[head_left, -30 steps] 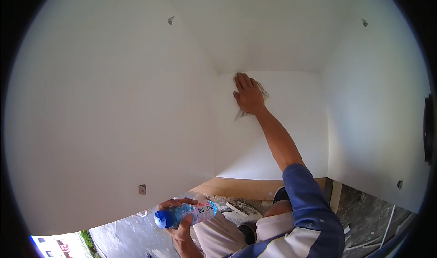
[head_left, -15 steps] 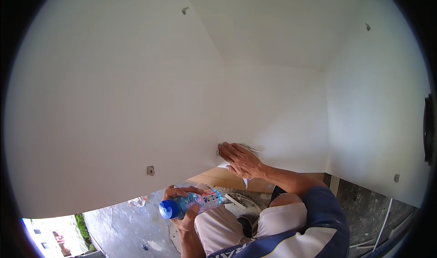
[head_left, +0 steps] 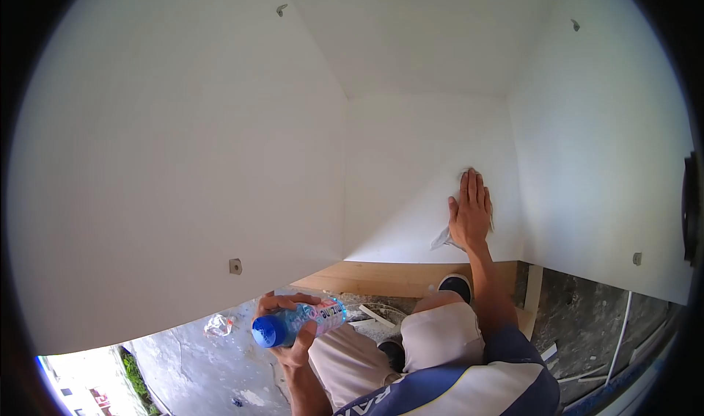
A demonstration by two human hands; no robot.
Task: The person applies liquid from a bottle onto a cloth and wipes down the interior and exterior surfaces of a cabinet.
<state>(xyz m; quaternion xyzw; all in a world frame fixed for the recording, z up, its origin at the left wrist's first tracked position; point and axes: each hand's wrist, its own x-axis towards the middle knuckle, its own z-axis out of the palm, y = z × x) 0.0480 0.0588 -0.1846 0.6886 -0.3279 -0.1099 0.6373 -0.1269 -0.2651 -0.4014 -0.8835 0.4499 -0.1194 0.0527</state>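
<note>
One Mizone bottle point(head_left: 323, 315): lay tilted in the left hand, blue cap point(head_left: 270, 331) outward, near the left panel's point(head_left: 183, 159) lower edge.
Left hand point(head_left: 295, 352): curled around the bottle, thumb on one side, fingers on the other.
Wooden board point(head_left: 359, 278): ran along the middle panel's point(head_left: 396, 166) lower edge.
Greyish rag point(head_left: 442, 240): sat mostly under the right hand, on the middle panel toward its lower right corner.
Right hand point(head_left: 471, 214): flat over the rag, fingers straight and close together, thumb apart.
</note>
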